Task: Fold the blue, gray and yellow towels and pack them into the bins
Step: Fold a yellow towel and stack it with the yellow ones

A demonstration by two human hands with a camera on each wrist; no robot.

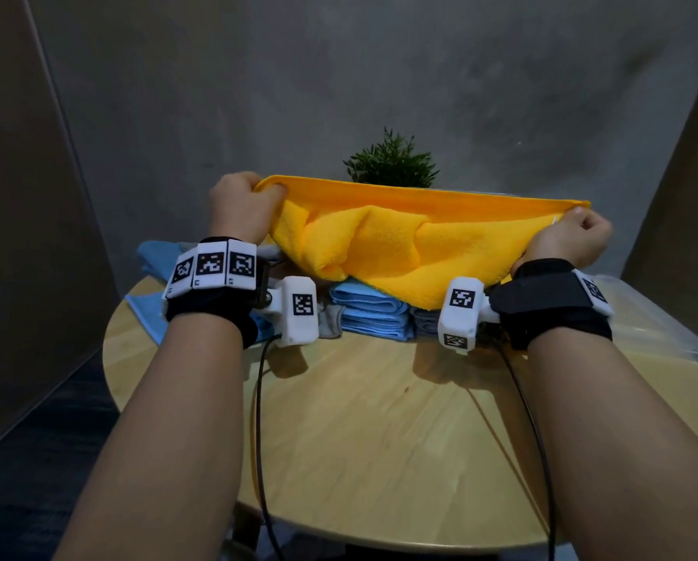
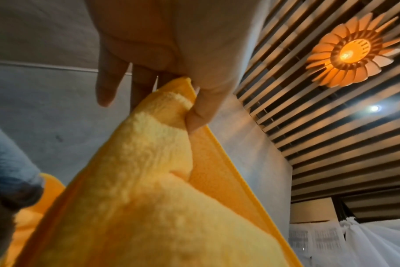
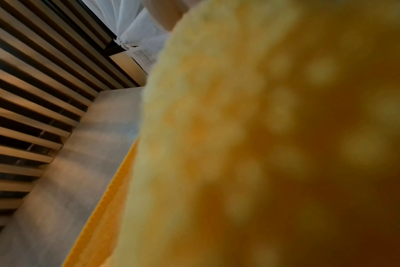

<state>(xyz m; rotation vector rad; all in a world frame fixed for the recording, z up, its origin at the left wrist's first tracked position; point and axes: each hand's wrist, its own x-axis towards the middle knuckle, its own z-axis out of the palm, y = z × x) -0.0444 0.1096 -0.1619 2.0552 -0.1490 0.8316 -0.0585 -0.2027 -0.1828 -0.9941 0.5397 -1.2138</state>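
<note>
Stretching between both hands, the yellow towel point(image 1: 383, 240) hangs above the round wooden table point(image 1: 379, 431). The left hand point(image 1: 240, 206) pinches one corner between thumb and fingers, and the right hand point(image 1: 572, 240) grips the opposite corner in curled fingers. Folded blue towels point(image 1: 369, 313) lie beneath, with a clear plastic bin point(image 1: 659, 330) to the right.

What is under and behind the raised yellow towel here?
Under the yellow towel, which both hands hold up, sit folded blue towels and gray ones on the table. A plant pokes up behind. The stack's back and the plant's base are covered.
</note>
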